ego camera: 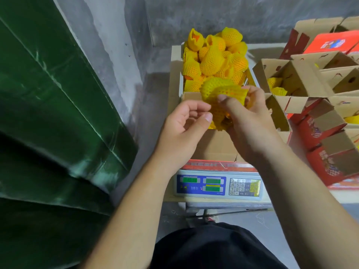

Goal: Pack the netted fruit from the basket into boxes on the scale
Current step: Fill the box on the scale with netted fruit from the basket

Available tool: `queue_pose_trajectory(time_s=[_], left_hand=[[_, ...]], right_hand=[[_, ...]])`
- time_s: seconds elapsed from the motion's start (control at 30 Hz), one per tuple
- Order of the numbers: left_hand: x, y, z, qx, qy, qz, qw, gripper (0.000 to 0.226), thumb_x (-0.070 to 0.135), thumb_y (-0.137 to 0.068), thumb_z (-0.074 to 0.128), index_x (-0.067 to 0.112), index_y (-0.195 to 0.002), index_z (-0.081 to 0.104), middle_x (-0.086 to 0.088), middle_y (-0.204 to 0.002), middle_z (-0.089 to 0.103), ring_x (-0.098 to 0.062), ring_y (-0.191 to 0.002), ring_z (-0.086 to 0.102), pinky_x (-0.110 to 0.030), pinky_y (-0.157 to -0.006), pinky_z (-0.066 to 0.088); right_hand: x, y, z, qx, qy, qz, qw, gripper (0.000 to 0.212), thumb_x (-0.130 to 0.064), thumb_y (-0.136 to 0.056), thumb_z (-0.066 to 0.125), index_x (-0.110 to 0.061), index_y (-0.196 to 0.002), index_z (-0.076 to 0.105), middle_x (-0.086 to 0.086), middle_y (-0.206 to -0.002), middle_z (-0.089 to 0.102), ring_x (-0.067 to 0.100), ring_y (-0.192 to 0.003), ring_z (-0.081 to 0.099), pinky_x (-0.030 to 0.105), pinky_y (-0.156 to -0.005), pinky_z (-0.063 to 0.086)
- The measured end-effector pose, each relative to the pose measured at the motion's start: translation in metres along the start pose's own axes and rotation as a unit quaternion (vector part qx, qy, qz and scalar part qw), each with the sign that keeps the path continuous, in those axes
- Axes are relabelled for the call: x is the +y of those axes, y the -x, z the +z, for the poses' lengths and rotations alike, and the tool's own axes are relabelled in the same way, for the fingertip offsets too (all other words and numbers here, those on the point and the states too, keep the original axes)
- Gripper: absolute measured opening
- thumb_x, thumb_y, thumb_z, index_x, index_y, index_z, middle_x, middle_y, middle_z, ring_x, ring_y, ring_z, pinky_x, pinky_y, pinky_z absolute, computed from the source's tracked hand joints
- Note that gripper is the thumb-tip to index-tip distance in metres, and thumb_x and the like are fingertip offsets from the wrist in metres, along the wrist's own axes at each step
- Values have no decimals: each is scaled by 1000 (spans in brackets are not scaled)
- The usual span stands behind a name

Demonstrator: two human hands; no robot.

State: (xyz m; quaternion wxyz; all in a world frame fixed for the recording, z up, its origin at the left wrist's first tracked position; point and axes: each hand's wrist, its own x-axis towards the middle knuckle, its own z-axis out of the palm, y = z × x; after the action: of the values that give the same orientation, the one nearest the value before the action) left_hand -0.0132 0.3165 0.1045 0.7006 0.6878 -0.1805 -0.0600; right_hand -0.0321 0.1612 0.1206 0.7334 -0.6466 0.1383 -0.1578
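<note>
The right hand (250,115) is curled round a netted fruit (221,94) in yellow foam mesh, thumb across the front of it, holding it over the open cardboard box (215,144) that sits on the scale (218,184). The left hand (186,121) is just beside it, palm turned up, fingers loosely bent, thumb and fingertips at the edge of the net; whether it actually pinches the mesh I cannot tell. Beyond the hands the basket (182,74) is heaped with more yellow-netted fruit (215,55). The scale has a blue front with green displays and a keypad, and stands on a pale worktop (174,74) pushed against a rough grey concrete wall (213,14). To the right, open boxes (303,78) with red printed sides are packed close together, a few with netted fruit inside. On the left hangs a heavy dark green curtain (48,113), its folds catching the light, and below lies grey floor (262,220).
</note>
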Motion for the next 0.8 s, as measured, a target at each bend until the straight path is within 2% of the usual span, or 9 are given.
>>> queue_pose_trajectory(time_s=[0.07,0.17,0.2,0.3,0.37,0.43,0.53,0.63,0.8], left_hand=[[-4,-2,-3,14,-39,-16,999,17,15,-101,67,31,-106,71,7,-105,74,-7,-102,68,-25,-91,56],[-10,-4,-11,30,-87,-59,994,15,22,-101,66,35,-107,71,15,-107,73,2,-101,67,-12,-81,52],[-12,-4,-14,36,-97,-72,992,16,25,-101,65,37,-109,71,17,-107,73,2,-99,67,-12,-77,53],[-17,-5,-21,57,-126,-81,987,15,26,-100,65,38,-108,71,18,-106,72,3,-98,66,-20,-83,54],[-19,-7,-24,62,-140,-80,985,15,26,-99,65,38,-107,71,19,-106,72,4,-100,66,-25,-89,53],[-21,-7,-25,63,-146,-82,984,14,29,-98,65,39,-106,72,20,-104,73,5,-99,66,-25,-89,53],[-22,-8,-23,55,-161,-82,982,14,34,-96,64,40,-107,72,22,-105,72,5,-101,66,-30,-93,54],[-24,-9,-21,46,-167,-80,982,16,36,-95,63,41,-107,71,21,-107,73,2,-103,67,-35,-98,55],[-24,-11,-13,30,-166,-78,983,17,40,-93,61,44,-106,70,21,-106,73,0,-103,67,-33,-92,56]], right_hand=[[1,-7,-9,36,108,-129,985,43,-34,-88,79,-21,-120,55,10,-119,65,29,-112,67,51,-90,59],[3,-24,-32,33,364,-265,892,51,-34,-96,73,-13,-139,56,14,-141,53,21,-130,51,22,-107,43],[4,-31,-40,-2,451,-237,860,53,-33,-97,71,-13,-144,55,17,-149,48,26,-137,45,22,-112,36],[11,-36,-52,-100,634,-63,764,62,-44,-98,64,-20,-152,49,18,-157,42,42,-142,34,51,-119,29],[15,-30,-53,-107,608,-53,785,61,-40,-99,64,-19,-153,47,15,-159,43,41,-143,38,56,-115,34],[16,-20,-50,-105,568,-85,812,57,-35,-99,66,-19,-151,50,14,-157,45,38,-143,41,52,-113,40],[18,-12,-47,-105,544,-109,826,51,-33,-99,66,-21,-147,54,11,-157,46,31,-144,42,39,-111,38],[17,-9,-45,-105,510,-138,843,43,-27,-100,65,-22,-142,59,6,-150,54,23,-136,49,18,-96,31],[18,-6,-40,-123,462,-150,865,35,-26,-102,62,-25,-137,64,-1,-139,64,16,-127,56,21,-93,37]])
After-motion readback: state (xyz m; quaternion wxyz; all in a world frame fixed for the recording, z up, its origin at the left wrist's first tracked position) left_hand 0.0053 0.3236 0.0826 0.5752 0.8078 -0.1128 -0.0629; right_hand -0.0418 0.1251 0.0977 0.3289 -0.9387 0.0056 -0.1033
